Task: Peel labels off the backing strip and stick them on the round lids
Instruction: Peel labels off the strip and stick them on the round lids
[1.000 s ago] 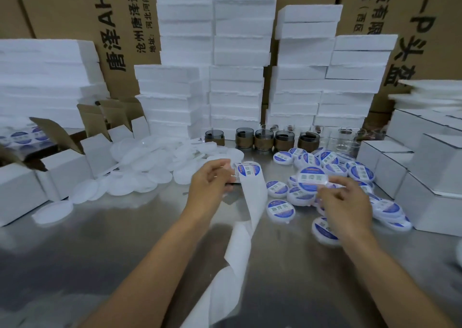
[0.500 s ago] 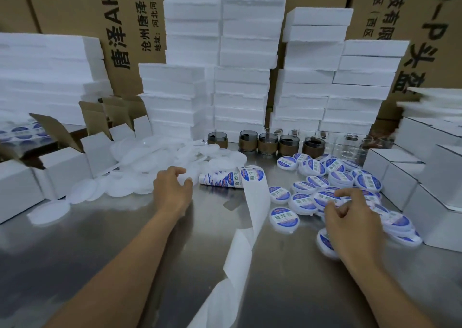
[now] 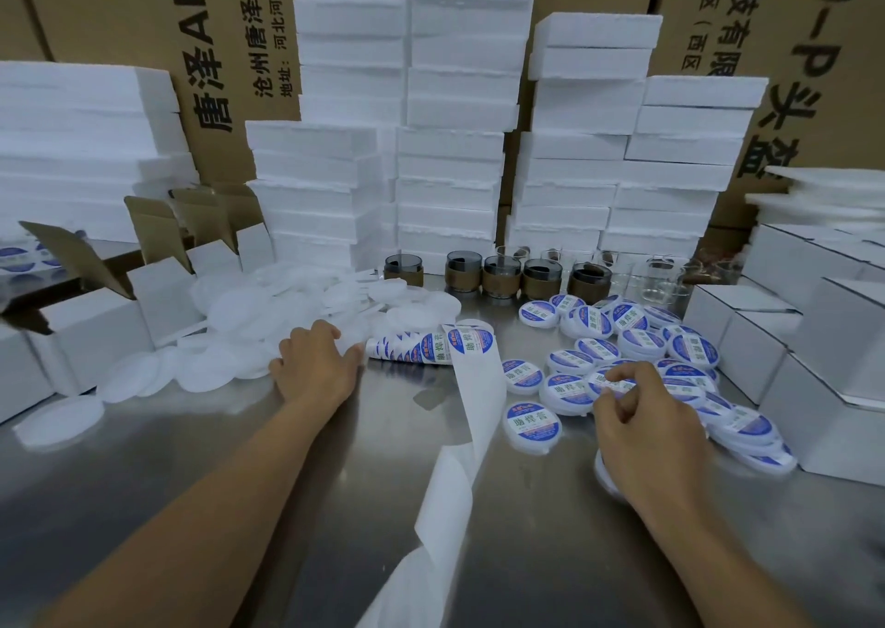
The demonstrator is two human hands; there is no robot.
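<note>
A roll of blue-and-white labels (image 3: 415,347) lies mid-table, and its bare white backing strip (image 3: 479,390) trails toward me. My left hand (image 3: 313,364) rests on the heap of blank white round lids (image 3: 249,311), fingers bent over them and thumb splayed toward the roll. My right hand (image 3: 641,431) pinches a peeled label (image 3: 612,382) at its fingertips, low over the pile of labelled lids (image 3: 641,340). One labelled lid (image 3: 532,424) lies apart, just right of the strip. Whether the label touches a lid is hidden by my fingers.
Stacks of white foam blocks (image 3: 450,172) and brown cartons stand at the back. A row of glass jars (image 3: 503,275) lines their foot. Small white boxes (image 3: 814,340) crowd the right, open white boxes (image 3: 96,321) the left. The table (image 3: 191,460) is steel.
My left hand let go of the label roll and moved left onto the blank lids. My right hand carried the peeled label down over the labelled lids.
</note>
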